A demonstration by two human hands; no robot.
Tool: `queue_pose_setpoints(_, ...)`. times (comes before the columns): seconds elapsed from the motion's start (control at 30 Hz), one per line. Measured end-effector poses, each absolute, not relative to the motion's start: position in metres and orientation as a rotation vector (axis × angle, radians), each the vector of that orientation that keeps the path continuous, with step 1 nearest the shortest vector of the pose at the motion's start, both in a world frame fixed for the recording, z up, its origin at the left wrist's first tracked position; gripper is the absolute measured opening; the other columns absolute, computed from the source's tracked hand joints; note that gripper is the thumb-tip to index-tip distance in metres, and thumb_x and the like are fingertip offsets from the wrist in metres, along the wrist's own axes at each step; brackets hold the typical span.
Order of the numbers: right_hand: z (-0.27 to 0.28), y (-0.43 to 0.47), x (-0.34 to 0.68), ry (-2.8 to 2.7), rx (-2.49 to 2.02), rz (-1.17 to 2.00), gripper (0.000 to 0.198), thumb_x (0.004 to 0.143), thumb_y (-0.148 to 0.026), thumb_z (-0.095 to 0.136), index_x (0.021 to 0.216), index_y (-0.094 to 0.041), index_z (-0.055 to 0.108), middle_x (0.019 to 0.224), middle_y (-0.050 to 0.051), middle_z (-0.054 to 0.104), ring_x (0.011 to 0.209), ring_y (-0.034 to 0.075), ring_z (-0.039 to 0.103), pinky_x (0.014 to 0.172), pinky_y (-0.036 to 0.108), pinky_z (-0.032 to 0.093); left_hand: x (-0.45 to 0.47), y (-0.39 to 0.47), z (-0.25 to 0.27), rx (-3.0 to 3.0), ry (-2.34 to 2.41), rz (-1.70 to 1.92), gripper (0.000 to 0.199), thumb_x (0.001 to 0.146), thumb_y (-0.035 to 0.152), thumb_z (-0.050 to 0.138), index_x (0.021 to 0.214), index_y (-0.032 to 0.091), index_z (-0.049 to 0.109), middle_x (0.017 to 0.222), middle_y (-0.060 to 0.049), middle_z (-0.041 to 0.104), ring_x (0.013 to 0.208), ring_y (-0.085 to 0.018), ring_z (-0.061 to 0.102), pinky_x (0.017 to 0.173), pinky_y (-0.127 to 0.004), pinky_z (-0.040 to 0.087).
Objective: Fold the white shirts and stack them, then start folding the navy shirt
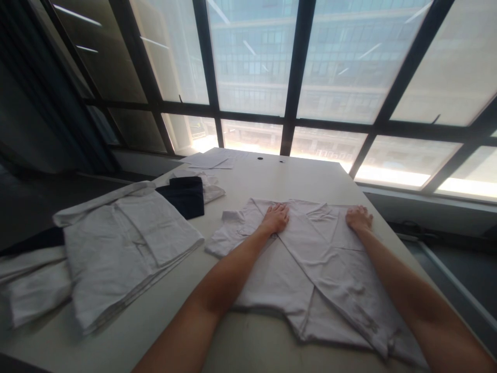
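Observation:
A pale, off-white shirt lies partly folded on the white table, with a diagonal layer crossing its front and creases in the cloth. My left hand rests on the upper middle of this shirt, palm down and fingers spread. At the shirt's far right edge is my right hand, its fingers curled on the cloth; the fingertips are hard to make out. Both forearms reach over the garment and cover parts of it.
Left of the shirt lies a stack of folded white garments. Behind it are a dark navy folded cloth and another pale garment. Paper sheets lie at the far end of the table, before large windows.

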State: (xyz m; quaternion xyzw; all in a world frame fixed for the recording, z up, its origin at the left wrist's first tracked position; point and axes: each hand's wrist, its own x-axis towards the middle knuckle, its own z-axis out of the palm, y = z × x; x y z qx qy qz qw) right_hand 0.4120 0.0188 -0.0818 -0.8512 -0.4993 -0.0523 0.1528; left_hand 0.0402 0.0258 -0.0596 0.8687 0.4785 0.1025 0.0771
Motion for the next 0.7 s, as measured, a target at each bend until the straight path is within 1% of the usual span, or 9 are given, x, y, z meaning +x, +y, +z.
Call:
queue_pose_setpoints(0.07,-0.079,0.017,0.395,-1.462,-2.352,-0.203,0.06,0.102,-0.029,0.022,0.152,-0.003,0.043,0.159,0.025,0.038,0.15,0.034,0.028,0.119,0.059,0.023,0.041,0.026,-0.059,2.603,1.437,0.298,0.054,0.104,0.039,0.03,0.155,0.023,0.041,0.166,-0.005,0.031,0.154,-0.026,0.025,0.124,-0.054,0.019)
queue_pose_setpoints(0.17,-0.077,0.012,0.36,-1.63,-2.247,-0.164,0.06,0.104,-0.031,0.019,0.152,-0.004,0.042,0.161,0.024,0.036,0.151,0.032,0.027,0.119,0.056,0.025,0.041,0.025,-0.058,2.608,1.438,0.282,0.054,0.104,0.038,0.031,0.155,0.022,0.04,0.166,-0.005,0.031,0.154,-0.026,0.025,0.124,-0.054,0.019)
queue_pose_setpoints(0.23,-0.078,0.008,0.334,-1.773,-2.188,-0.122,0.059,0.105,-0.034,0.019,0.152,-0.008,0.042,0.162,0.022,0.034,0.152,0.029,0.026,0.119,0.054,0.025,0.041,0.025,-0.057,2.61,1.442,0.281,0.054,0.104,0.038,0.031,0.155,0.023,0.04,0.166,-0.005,0.031,0.154,-0.026,0.025,0.124,-0.054,0.019)
queue_pose_setpoints(0.33,-0.081,0.004,0.307,-1.923,-2.124,-0.087,0.055,0.106,-0.039,0.025,0.153,-0.014,0.043,0.163,0.017,0.036,0.152,0.025,0.026,0.121,0.052,0.022,0.041,0.025,-0.057,2.616,1.444,0.282,0.053,0.104,0.038,0.031,0.155,0.023,0.04,0.166,-0.005,0.031,0.154,-0.026,0.025,0.124,-0.054,0.019)
queue_pose_setpoints(0.5,-0.075,0.011,0.296,-1.988,-2.217,-0.003,0.056,0.107,-0.043,0.026,0.153,-0.016,0.042,0.164,0.018,0.032,0.152,0.029,0.026,0.119,0.057,0.023,0.041,0.027,-0.059,2.623,1.449,0.261,0.053,0.105,0.039,0.031,0.155,0.024,0.04,0.166,-0.004,0.03,0.154,-0.026,0.024,0.125,-0.052,0.018)
queue_pose_setpoints(0.7,-0.072,0.021,0.302,-1.967,-2.218,0.032,0.059,0.106,-0.048,0.027,0.153,-0.016,0.043,0.164,0.017,0.033,0.152,0.03,0.025,0.12,0.058,0.02,0.041,0.027,-0.059,2.613,1.441,0.265,0.054,0.104,0.039,0.031,0.155,0.023,0.04,0.167,-0.005,0.029,0.154,-0.026,0.024,0.125,-0.053,0.018)
